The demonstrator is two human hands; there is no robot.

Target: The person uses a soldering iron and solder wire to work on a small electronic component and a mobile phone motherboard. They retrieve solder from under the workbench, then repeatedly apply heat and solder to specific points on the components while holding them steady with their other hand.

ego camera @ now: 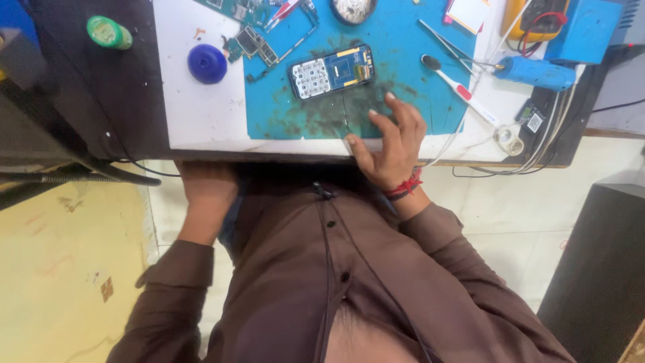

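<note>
The right hand [391,138] lay flat with fingers spread and holding nothing on the stained blue rubber work mat [416,60], just short of the opened keypad phone with its exposed circuit board [331,71]. The left hand [207,191] reached under the table edge, its grip hidden. A careless sweep could probably knock the phone or scatter the small loose circuit boards [254,44] nearby.

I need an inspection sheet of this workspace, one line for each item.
Surface: blue mat on a white bench, smudged dark near the front.
Job's things: opened phone, keypad and board exposed.
Clutter: toothbrush, tweezers, blue cap, green bottle, loose circuit boards.
Grips: right hand rests flat on the mat; left hand below the bench edge.
Cables: white wires at the right.
Surroundings: pale floor tiles.
</note>
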